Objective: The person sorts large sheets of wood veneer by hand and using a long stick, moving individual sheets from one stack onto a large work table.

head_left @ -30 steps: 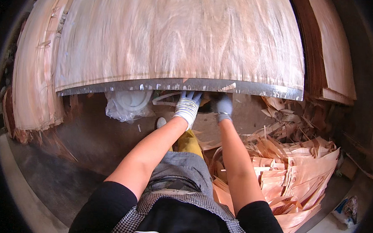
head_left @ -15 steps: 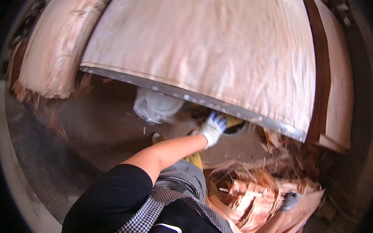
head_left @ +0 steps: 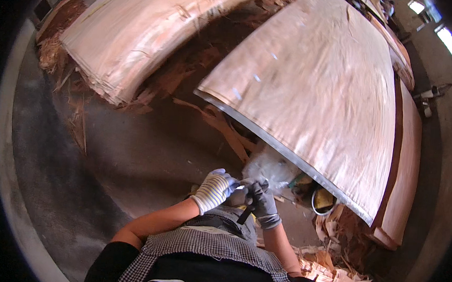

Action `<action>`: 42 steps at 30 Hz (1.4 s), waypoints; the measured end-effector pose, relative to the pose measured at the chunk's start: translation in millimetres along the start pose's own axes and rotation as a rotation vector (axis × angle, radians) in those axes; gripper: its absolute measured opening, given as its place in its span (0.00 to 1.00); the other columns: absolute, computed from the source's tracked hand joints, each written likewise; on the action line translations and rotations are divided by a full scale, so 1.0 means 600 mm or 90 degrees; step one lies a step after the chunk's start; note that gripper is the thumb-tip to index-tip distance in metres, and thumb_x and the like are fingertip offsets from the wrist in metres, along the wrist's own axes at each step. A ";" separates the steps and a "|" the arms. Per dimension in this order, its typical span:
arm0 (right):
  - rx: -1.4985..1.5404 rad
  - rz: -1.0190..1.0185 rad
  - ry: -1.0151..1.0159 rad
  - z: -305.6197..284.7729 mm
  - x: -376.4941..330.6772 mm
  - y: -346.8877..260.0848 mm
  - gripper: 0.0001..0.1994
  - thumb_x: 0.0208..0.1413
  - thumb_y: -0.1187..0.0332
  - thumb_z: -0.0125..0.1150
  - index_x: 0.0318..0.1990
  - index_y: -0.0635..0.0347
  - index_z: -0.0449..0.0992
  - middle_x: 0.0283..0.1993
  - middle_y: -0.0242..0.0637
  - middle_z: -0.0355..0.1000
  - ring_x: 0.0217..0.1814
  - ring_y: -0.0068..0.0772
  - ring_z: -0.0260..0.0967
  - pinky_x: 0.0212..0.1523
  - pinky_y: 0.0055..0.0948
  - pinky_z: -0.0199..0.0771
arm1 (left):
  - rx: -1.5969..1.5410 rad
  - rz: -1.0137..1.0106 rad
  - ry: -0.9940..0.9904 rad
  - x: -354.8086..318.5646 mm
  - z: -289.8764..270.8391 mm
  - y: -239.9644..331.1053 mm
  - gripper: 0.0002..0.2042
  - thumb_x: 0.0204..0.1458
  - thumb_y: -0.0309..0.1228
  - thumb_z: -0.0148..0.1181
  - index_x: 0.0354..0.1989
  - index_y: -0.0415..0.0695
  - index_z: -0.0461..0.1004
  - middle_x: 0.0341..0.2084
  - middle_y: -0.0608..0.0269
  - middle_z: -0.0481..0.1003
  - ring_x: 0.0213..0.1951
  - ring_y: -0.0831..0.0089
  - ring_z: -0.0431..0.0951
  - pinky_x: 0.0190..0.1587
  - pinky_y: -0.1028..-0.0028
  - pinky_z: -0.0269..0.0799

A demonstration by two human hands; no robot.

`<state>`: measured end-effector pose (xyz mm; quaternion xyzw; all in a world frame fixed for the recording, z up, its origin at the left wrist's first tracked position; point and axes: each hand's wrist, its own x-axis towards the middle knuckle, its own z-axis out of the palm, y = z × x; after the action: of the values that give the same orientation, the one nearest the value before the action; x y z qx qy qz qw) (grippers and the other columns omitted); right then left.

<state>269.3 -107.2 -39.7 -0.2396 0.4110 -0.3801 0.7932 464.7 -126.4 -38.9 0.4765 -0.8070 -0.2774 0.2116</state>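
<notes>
Both hands have come off the veneer sheet (head_left: 320, 90) edge and meet below it, left hand (head_left: 216, 189) and right hand (head_left: 261, 199) gripping a small dark-handled tool (head_left: 246, 208), likely being readied for trimming.

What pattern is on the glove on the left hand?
White with thin stripes across the left glove, seen in the head view.

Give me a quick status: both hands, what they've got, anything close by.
Left hand and right hand, both gloved, together in front of chest. Right grip on small dark tool; left's hold unclear. Veneer sheet on table beyond; white plastic bag just past hands.
</notes>
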 end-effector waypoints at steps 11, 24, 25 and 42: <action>0.181 -0.045 0.066 0.276 0.332 -0.057 0.10 0.57 0.61 0.55 0.39 0.58 0.72 0.30 0.33 0.71 0.15 0.20 0.53 0.13 0.21 0.52 | 0.072 0.030 -0.030 0.034 -0.286 -0.280 0.10 0.51 0.37 0.53 0.28 0.44 0.75 0.24 0.55 0.73 0.32 0.58 0.73 0.43 0.64 0.68; -0.088 -0.262 0.352 0.289 0.845 -0.363 0.08 0.56 0.63 0.57 0.36 0.57 0.72 0.24 0.28 0.68 0.18 0.16 0.59 0.16 0.19 0.58 | 0.021 -0.477 0.061 0.163 -0.670 -0.797 0.13 0.54 0.36 0.49 0.34 0.40 0.76 0.23 0.59 0.75 0.26 0.67 0.73 0.35 0.68 0.70; -0.155 -0.299 0.312 0.334 0.884 -0.376 0.08 0.56 0.64 0.57 0.37 0.58 0.72 0.26 0.28 0.69 0.19 0.17 0.60 0.17 0.20 0.60 | -0.080 -0.481 0.159 0.168 -0.671 -0.854 0.12 0.55 0.35 0.49 0.35 0.39 0.75 0.23 0.60 0.75 0.27 0.70 0.73 0.36 0.71 0.70; -0.353 -0.317 0.378 0.375 1.330 -0.744 0.06 0.50 0.71 0.60 0.34 0.64 0.75 0.23 0.30 0.70 0.22 0.18 0.63 0.24 0.20 0.67 | -0.429 0.031 -0.249 1.233 -0.736 -0.849 0.11 0.52 0.31 0.57 0.40 0.38 0.76 0.33 0.58 0.78 0.35 0.75 0.77 0.40 0.78 0.70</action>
<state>573.8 -996.2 17.6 -0.4146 0.6358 -0.4865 0.4326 726.9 -1090.3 21.2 0.2991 -0.7069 -0.6074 0.2048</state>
